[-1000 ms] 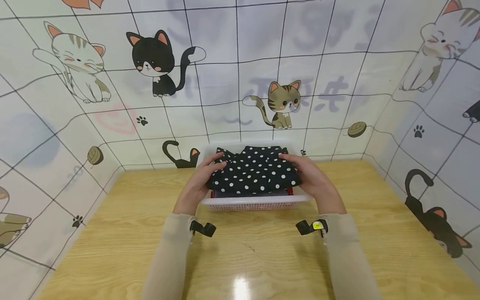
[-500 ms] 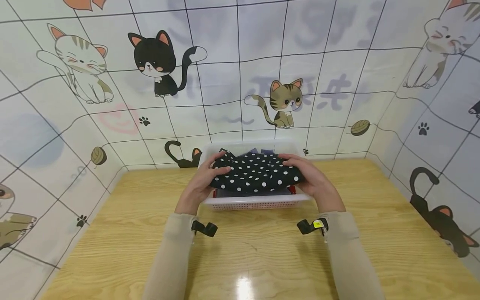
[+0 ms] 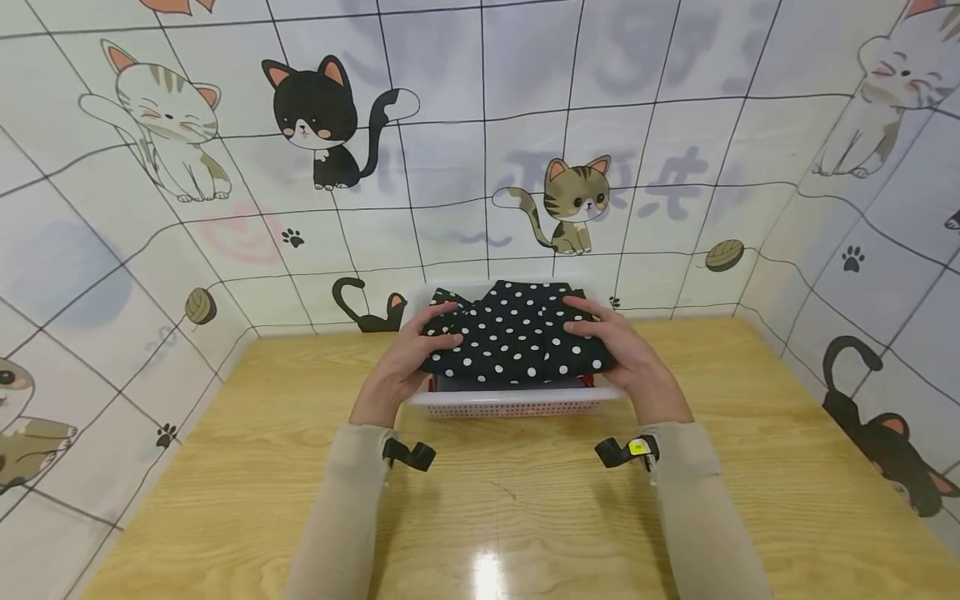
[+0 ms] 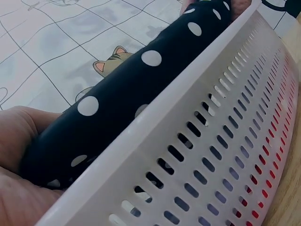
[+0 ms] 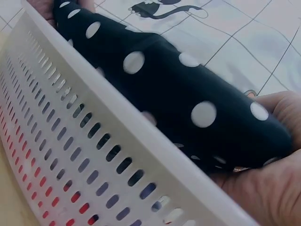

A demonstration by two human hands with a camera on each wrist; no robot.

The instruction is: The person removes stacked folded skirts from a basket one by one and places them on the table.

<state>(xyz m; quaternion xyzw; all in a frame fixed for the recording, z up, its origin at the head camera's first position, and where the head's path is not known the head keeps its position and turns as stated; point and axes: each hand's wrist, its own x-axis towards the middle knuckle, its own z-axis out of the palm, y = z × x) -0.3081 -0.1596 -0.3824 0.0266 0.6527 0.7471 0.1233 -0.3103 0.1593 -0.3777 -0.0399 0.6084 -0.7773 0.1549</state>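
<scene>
A folded black garment with white polka dots (image 3: 517, 337) lies across the top of a white perforated plastic basket (image 3: 517, 398). My left hand (image 3: 405, 354) grips its left end, with the fingers over the top. At the opposite end my right hand (image 3: 622, 350) holds the cloth in the same way. In the left wrist view the folded front edge of the garment (image 4: 127, 89) rises above the basket rim (image 4: 155, 110). Grey and red cloth shows under the garment inside the basket; the garment hides most of it.
The basket stands on a wooden table (image 3: 480, 492), close to the back wall (image 3: 450, 167) covered in a cat-print grid sheet. Side walls (image 3: 885, 275) with the same print flank the table. Red contents (image 5: 42, 183) show through the basket's lower holes.
Half a second ago the garment's back part was lower and bluish cloth showed behind it. Now that back part stands higher and covers it. Both hands keep their hold.
</scene>
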